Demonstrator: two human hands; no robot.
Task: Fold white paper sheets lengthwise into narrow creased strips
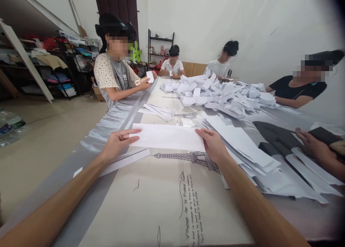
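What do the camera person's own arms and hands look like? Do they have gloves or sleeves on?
No gloves! The left hand and right hand are bare, and I see no rings, watches or bracelets. The forearms show no sleeves.

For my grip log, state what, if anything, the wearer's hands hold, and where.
A paper strip: the left hand pinches its left end, the right hand its right end.
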